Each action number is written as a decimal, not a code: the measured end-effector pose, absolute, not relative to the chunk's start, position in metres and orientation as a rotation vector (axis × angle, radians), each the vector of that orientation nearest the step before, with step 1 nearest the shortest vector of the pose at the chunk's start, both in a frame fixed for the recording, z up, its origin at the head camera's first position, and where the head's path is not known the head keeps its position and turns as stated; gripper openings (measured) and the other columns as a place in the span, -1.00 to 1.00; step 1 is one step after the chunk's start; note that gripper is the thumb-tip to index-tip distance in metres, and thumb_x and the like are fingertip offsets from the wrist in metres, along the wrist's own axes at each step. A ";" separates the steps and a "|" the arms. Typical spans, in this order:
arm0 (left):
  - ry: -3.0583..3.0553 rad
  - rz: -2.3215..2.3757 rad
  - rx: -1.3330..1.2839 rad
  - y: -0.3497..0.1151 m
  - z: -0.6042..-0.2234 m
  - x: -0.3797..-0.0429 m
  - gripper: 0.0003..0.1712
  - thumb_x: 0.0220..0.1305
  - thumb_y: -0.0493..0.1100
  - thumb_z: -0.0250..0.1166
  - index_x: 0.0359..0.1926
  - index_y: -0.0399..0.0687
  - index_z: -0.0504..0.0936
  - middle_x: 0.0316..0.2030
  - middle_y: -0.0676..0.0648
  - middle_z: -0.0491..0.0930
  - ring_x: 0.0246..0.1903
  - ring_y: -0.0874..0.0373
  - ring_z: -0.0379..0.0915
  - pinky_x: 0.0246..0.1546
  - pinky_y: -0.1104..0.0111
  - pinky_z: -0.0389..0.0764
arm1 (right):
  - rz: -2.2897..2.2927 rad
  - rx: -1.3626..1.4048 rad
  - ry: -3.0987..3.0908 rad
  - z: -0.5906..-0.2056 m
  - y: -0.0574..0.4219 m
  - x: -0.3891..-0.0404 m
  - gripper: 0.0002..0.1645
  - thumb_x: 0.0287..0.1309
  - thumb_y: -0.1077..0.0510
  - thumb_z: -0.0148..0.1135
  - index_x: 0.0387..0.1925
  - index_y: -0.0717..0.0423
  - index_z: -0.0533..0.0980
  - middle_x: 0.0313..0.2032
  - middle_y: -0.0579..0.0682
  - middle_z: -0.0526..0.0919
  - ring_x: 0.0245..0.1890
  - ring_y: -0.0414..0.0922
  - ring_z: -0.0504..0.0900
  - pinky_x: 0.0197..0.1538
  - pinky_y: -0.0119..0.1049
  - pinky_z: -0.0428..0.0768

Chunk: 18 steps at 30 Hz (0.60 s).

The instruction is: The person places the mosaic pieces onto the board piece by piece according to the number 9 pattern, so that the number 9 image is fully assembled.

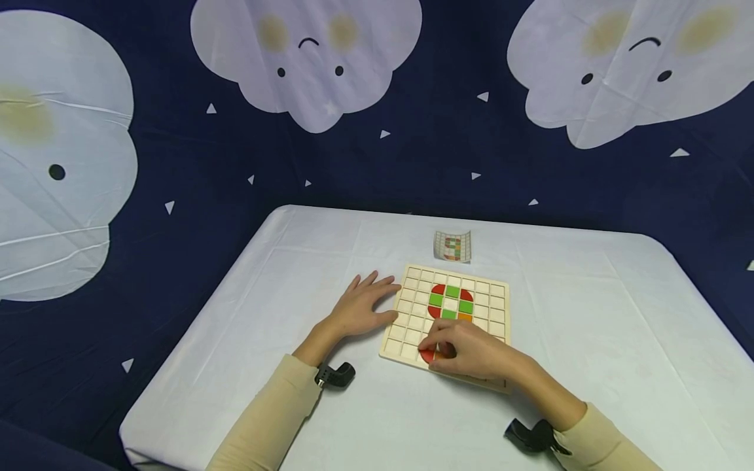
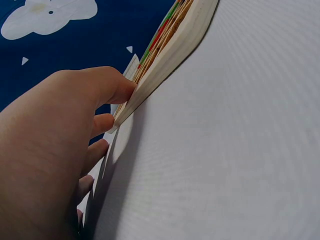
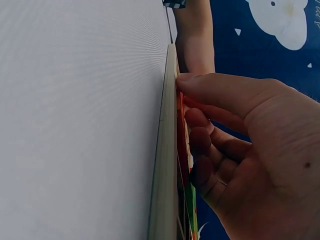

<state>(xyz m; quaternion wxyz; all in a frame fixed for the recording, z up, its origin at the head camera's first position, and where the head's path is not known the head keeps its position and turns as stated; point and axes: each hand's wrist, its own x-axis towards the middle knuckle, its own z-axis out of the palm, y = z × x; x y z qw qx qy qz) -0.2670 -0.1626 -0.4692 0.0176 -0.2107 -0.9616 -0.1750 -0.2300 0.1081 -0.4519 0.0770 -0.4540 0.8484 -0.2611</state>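
A square wooden grid board (image 1: 497,304) lies on the table, with red, green and orange tiles set in some cells. My left hand (image 1: 360,311) rests beside its left edge with fingers spread. In the left wrist view, the thumb (image 2: 117,90) touches the board's side. Over the board's near part, my right hand (image 1: 471,350) pinches a red rounded tile (image 1: 427,356) between thumb and fingers, low against the cells. That hand hides several cells near the front edge. In the right wrist view, the thumb (image 3: 200,82) sits at the board's rim.
A small, slightly curled card (image 1: 452,247) printed with a coloured grid pattern lies behind the board. The white-covered table (image 1: 589,314) has rounded far corners. Dark blue fabric (image 1: 412,176) with clouds hangs behind it. A black wrist camera (image 1: 336,376) is strapped to the left wrist.
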 end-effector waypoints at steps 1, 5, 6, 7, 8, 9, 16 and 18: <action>-2.988 -0.545 -0.654 -0.163 -0.469 -0.267 -0.29 0.21 0.29 0.11 0.36 0.27 0.36 0.40 0.14 0.18 0.44 0.05 -0.16 0.40 0.07 -0.27 | -0.778 -1.360 2.544 -0.452 0.108 -0.230 -0.69 0.08 -0.04 0.39 -0.08 -0.24 0.66 -0.28 -0.36 0.49 -0.39 -0.30 0.45 -0.38 -0.42 0.46; -2.984 -0.543 -0.658 -0.163 -0.469 -0.267 -0.30 0.21 0.29 0.11 0.36 0.26 0.36 0.40 0.14 0.18 0.44 0.05 -0.16 0.40 0.06 -0.27 | -0.779 -1.360 2.541 -0.450 0.108 -0.229 -0.69 0.09 -0.03 0.39 -0.08 -0.23 0.66 -0.29 -0.36 0.49 -0.40 -0.30 0.46 -0.39 -0.42 0.46; -2.982 -0.543 -0.659 -0.163 -0.469 -0.267 -0.30 0.21 0.29 0.11 0.36 0.26 0.37 0.40 0.14 0.18 0.44 0.05 -0.15 0.40 0.05 -0.26 | -0.782 -1.361 2.538 -0.450 0.108 -0.229 -0.69 0.09 -0.03 0.38 -0.08 -0.23 0.66 -0.29 -0.35 0.49 -0.40 -0.30 0.46 -0.39 -0.42 0.46; -2.979 -0.544 -0.662 -0.163 -0.469 -0.267 -0.30 0.21 0.29 0.11 0.36 0.25 0.37 0.40 0.13 0.19 0.44 0.04 -0.15 0.40 0.05 -0.26 | -0.783 -1.362 2.537 -0.450 0.108 -0.229 -0.70 0.09 -0.03 0.38 -0.08 -0.23 0.66 -0.28 -0.35 0.50 -0.39 -0.30 0.46 -0.39 -0.43 0.46; -2.978 -0.542 -0.662 -0.163 -0.469 -0.267 -0.29 0.21 0.29 0.11 0.36 0.25 0.37 0.40 0.13 0.19 0.44 0.04 -0.15 0.40 0.04 -0.26 | -0.788 -1.364 2.536 -0.450 0.108 -0.230 -0.70 0.09 -0.02 0.39 -0.08 -0.22 0.66 -0.28 -0.35 0.50 -0.39 -0.30 0.47 -0.38 -0.43 0.47; -2.978 -0.542 -0.662 -0.163 -0.469 -0.267 -0.29 0.21 0.29 0.11 0.36 0.25 0.37 0.40 0.12 0.19 0.44 0.04 -0.15 0.40 0.04 -0.26 | -0.792 -1.363 2.535 -0.450 0.109 -0.230 -0.70 0.09 -0.02 0.38 -0.09 -0.22 0.66 -0.28 -0.34 0.51 -0.39 -0.29 0.48 -0.37 -0.43 0.47; -2.989 -0.526 -0.656 -0.163 -0.471 -0.267 -0.29 0.21 0.30 0.11 0.36 0.26 0.37 0.40 0.14 0.18 0.44 0.05 -0.15 0.40 0.05 -0.26 | -0.833 -1.385 2.538 -0.451 0.115 -0.232 -0.76 0.13 -0.02 0.37 -0.12 -0.22 0.67 -0.28 -0.35 0.53 -0.38 -0.28 0.50 -0.34 -0.43 0.48; -2.988 -0.535 -0.657 -0.162 -0.472 -0.267 -0.29 0.20 0.30 0.11 0.36 0.25 0.37 0.40 0.14 0.18 0.44 0.05 -0.15 0.40 0.06 -0.26 | -0.839 -1.388 2.549 -0.451 0.118 -0.232 -0.77 0.13 -0.02 0.36 -0.13 -0.22 0.67 -0.28 -0.35 0.54 -0.38 -0.29 0.50 -0.33 -0.43 0.49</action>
